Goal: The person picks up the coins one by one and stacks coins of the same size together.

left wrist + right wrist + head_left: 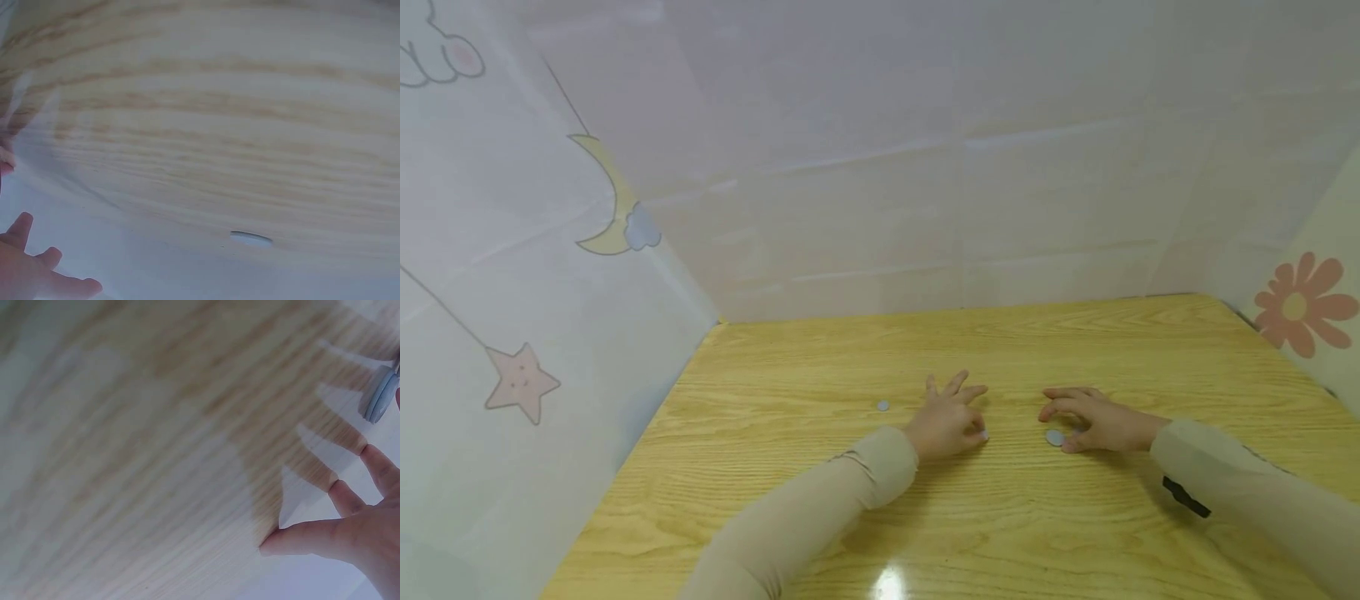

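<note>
My left hand (951, 423) pinches a small pale disc (985, 436) between thumb and index finger just over the wooden table, its other fingers fanned out. In the left wrist view the pinching fingertips sit at the left border and the disc there is hidden. My right hand (1101, 422) arches over another grey-white disc (1055, 437), thumb tip right at its edge and index finger above it, a gap between them. In the right wrist view this bluish disc (379, 395) lies flat near the right border, and the outer fingertips rest on the table.
A third disc (883, 406) lies to the left of my left hand. The wood-grain table (760, 467) meets printed wall sheets (850, 217) at its back and sides. Something black (1186, 497) shows beneath my right sleeve.
</note>
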Demonstrator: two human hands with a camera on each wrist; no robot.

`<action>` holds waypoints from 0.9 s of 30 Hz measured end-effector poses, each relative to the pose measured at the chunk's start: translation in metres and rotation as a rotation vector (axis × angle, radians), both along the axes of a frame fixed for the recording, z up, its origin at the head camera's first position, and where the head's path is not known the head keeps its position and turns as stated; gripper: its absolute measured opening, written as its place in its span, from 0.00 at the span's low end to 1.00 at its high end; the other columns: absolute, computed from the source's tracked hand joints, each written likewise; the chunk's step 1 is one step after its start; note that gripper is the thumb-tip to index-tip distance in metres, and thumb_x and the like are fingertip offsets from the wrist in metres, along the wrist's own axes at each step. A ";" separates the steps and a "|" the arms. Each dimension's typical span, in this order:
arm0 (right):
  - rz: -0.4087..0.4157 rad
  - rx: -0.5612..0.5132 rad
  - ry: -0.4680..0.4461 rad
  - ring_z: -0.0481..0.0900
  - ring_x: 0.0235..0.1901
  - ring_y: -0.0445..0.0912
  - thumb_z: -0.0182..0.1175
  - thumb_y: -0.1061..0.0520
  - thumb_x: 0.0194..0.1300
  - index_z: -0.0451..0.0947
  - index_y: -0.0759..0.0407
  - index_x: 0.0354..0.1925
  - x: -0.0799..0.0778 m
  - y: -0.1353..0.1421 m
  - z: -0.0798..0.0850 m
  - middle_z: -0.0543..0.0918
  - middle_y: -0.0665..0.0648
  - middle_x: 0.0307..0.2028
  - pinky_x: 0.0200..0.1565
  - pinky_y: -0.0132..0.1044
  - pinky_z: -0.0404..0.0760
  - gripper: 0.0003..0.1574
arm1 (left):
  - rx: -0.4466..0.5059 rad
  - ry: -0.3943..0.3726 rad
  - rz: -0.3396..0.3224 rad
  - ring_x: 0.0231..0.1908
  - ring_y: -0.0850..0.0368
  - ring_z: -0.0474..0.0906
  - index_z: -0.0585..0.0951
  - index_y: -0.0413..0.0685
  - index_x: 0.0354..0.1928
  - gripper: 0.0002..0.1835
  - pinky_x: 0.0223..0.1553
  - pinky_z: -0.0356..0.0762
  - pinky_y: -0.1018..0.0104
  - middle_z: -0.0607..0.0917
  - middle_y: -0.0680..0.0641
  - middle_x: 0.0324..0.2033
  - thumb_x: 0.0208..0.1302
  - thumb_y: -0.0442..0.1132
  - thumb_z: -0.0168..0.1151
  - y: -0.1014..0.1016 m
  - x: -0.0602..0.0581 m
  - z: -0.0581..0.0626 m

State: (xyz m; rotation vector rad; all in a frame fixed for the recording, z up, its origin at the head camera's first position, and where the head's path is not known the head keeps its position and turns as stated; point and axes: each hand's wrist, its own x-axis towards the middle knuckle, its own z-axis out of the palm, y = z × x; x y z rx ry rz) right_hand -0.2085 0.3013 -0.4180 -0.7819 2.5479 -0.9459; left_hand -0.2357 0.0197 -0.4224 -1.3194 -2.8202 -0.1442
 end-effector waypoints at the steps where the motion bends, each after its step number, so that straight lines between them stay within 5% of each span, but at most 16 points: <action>1: 0.001 0.002 0.004 0.47 0.62 0.77 0.67 0.53 0.61 0.75 0.56 0.54 0.000 0.000 0.000 0.52 0.79 0.68 0.52 0.76 0.56 0.24 | -0.005 -0.001 0.002 0.73 0.42 0.47 0.87 0.59 0.39 0.11 0.59 0.51 0.25 0.66 0.49 0.70 0.67 0.53 0.61 0.001 0.000 0.000; 11: 0.010 0.011 0.018 0.47 0.62 0.77 0.67 0.51 0.61 0.75 0.55 0.54 -0.002 0.000 -0.001 0.52 0.79 0.68 0.52 0.76 0.56 0.24 | -0.042 -0.013 0.010 0.73 0.42 0.49 0.87 0.59 0.41 0.11 0.60 0.52 0.26 0.66 0.49 0.70 0.66 0.54 0.61 0.007 0.003 0.002; 27: 0.002 0.004 0.002 0.46 0.62 0.77 0.67 0.52 0.61 0.75 0.56 0.54 -0.001 0.002 -0.001 0.52 0.79 0.68 0.52 0.76 0.57 0.24 | 0.033 -0.101 0.015 0.73 0.42 0.45 0.85 0.55 0.47 0.13 0.62 0.50 0.29 0.63 0.48 0.71 0.67 0.51 0.62 0.004 0.006 0.003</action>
